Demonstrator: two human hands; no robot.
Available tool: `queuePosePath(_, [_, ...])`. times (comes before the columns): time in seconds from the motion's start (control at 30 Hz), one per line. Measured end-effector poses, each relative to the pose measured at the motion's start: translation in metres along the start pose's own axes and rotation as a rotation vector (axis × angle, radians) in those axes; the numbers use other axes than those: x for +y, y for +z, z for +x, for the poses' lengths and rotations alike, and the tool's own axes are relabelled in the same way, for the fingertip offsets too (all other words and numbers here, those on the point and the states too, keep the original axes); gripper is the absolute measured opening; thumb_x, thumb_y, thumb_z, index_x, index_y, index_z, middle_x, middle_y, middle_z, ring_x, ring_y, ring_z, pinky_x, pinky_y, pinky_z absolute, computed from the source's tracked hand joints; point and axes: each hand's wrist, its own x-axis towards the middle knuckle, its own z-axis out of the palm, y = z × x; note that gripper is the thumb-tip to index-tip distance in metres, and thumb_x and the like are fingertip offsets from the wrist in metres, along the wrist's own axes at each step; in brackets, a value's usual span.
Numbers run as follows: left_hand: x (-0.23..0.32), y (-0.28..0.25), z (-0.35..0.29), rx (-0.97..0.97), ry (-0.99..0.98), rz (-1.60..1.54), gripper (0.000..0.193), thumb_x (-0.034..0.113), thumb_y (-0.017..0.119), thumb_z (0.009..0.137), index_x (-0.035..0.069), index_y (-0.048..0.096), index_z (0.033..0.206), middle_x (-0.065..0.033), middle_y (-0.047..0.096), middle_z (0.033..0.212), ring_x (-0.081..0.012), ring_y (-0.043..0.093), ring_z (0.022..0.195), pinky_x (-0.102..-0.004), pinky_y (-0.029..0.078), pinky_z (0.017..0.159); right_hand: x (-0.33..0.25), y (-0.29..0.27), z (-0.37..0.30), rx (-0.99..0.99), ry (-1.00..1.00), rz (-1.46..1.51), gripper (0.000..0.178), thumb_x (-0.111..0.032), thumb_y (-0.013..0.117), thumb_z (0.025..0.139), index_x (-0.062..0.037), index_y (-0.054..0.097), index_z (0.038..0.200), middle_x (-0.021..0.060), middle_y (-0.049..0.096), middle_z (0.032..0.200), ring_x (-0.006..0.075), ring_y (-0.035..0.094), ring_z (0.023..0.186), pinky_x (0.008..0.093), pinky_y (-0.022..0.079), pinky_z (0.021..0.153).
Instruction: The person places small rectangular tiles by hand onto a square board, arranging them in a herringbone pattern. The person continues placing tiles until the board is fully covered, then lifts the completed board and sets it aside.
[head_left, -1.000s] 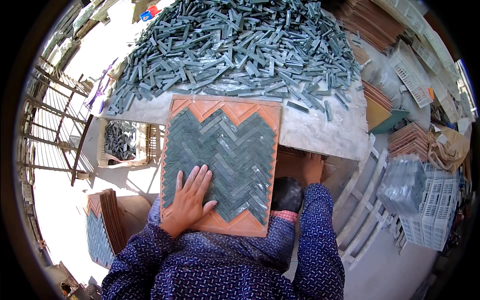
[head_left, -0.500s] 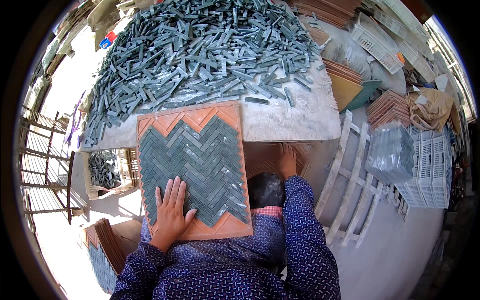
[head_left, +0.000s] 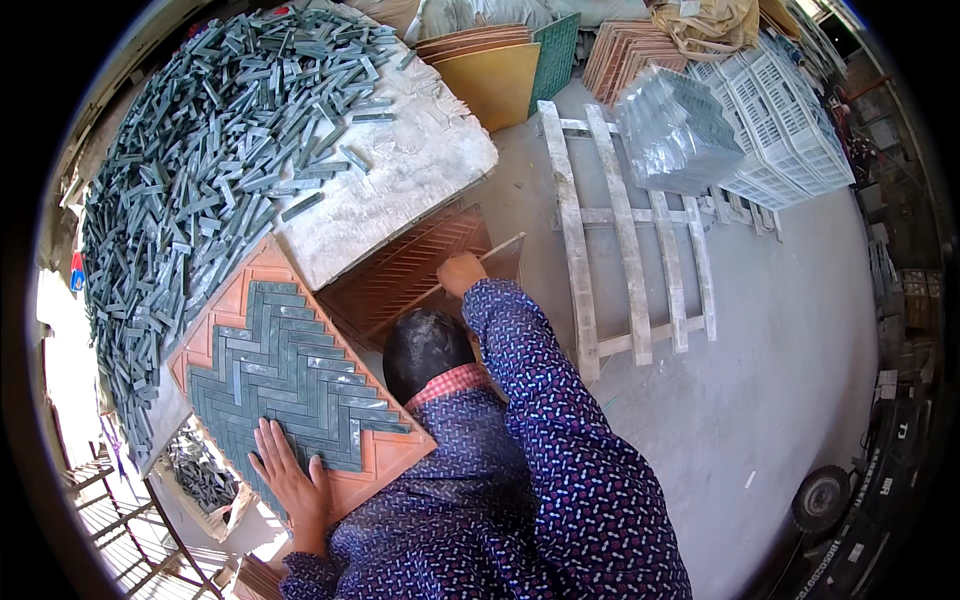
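Observation:
Green stone strips in a zigzag herringbone pattern fill an orange-brown moulded tray [head_left: 268, 262], which leans tilted against the table's front edge over my lap. My left hand [head_left: 293, 477] lies flat on the strips near the tray's lower edge, fingers stretched out. Below the tabletop, my right hand [head_left: 461, 274] is closed around the edge of a thin brown tray [head_left: 507, 258]. Beside it, a brown ribbed tray [head_left: 405, 270] shows its slanted grooves. The fingertips of my right hand are partly hidden. A dark, dusty rounded shape [head_left: 428, 352] sits just below this hand.
Loose green strips [head_left: 235, 110] are heaped on the dusty white table [head_left: 420, 130]. To the right lie a wooden pallet [head_left: 630, 230], a plastic-wrapped stack [head_left: 680, 130] and white crates [head_left: 790, 130]. Boards [head_left: 490, 80] lean behind the table. A black wheeled vehicle [head_left: 850, 500] stands at lower right.
The view has swung to the right. My right hand has gone from resting among the trays under the table to gripping one by its edge, now tilted out. My left hand stays on the filled tray.

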Motion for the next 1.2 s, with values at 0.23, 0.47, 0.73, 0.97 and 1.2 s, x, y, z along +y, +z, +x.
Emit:
queuePosePath(0.23, [0.002, 0.001, 0.003, 0.029, -0.004, -0.032, 0.074, 0.025, 0.051, 0.078, 0.002, 0.025, 0.144, -0.0166, 0.025, 0.150, -0.0328, 0.020, 0.140, -0.0516, 0.006, 0.112, 0.069, -0.053, -0.069, 0.021, 0.098, 0.046, 0.014, -0.013, 0.059, 0.077, -0.0068, 0.071, 0.080, 0.0146, 0.068, 0.085, 0.0311, 0.066, 0.081, 0.0430, 0.050, 0.070])
queuePosePath(0.47, [-0.002, 0.010, 0.000, 0.096, 0.011, -0.025, 0.070, 0.023, 0.051, 0.083, 0.005, 0.025, 0.145, -0.0125, 0.026, 0.150, -0.0303, 0.021, 0.140, -0.0523, 0.010, 0.112, 0.098, -0.104, -0.220, 0.198, 0.453, 0.205, 0.022, -0.022, 0.066, 0.072, -0.0039, 0.069, 0.084, 0.0188, 0.066, 0.083, 0.0359, 0.064, 0.082, 0.0436, 0.050, 0.075])
queuePosePath(0.73, [-0.017, 0.017, 0.004, 0.049, 0.026, -0.116, 0.069, 0.036, 0.052, 0.088, 0.007, 0.025, 0.145, -0.0126, 0.024, 0.151, -0.0319, 0.019, 0.140, -0.0540, 0.012, 0.110, 0.063, -0.139, -0.376, 0.801, 0.945, 0.800, 0.027, -0.020, 0.073, 0.071, 0.0025, 0.068, 0.086, 0.0192, 0.067, 0.077, 0.0265, 0.065, 0.069, 0.0371, 0.049, 0.064])
queuePosePath(0.97, [0.037, -0.068, 0.017, -0.006, 0.154, -1.204, 0.055, 0.021, 0.047, 0.095, -0.003, 0.029, 0.141, -0.0201, 0.034, 0.144, -0.0294, 0.029, 0.136, -0.0375, 0.020, 0.111, 0.003, -0.241, -0.365, 1.143, 0.578, 1.090, 0.020, -0.008, 0.067, 0.079, 0.0054, 0.065, 0.094, 0.0078, 0.065, 0.082, 0.0152, 0.061, 0.073, 0.0270, 0.047, 0.066])
queuePosePath(1.2, [0.083, -0.147, 0.032, -0.436, 0.322, -1.843, 0.077, 0.050, 0.044, 0.093, -0.003, 0.019, 0.144, -0.0186, 0.026, 0.148, -0.0287, 0.023, 0.138, -0.0429, 0.021, 0.111, -0.051, -0.287, -0.298, 1.249, 0.089, 0.901, 0.018, -0.001, 0.067, 0.076, 0.0037, 0.066, 0.093, 0.0138, 0.065, 0.093, 0.0223, 0.062, 0.083, 0.0308, 0.047, 0.076])
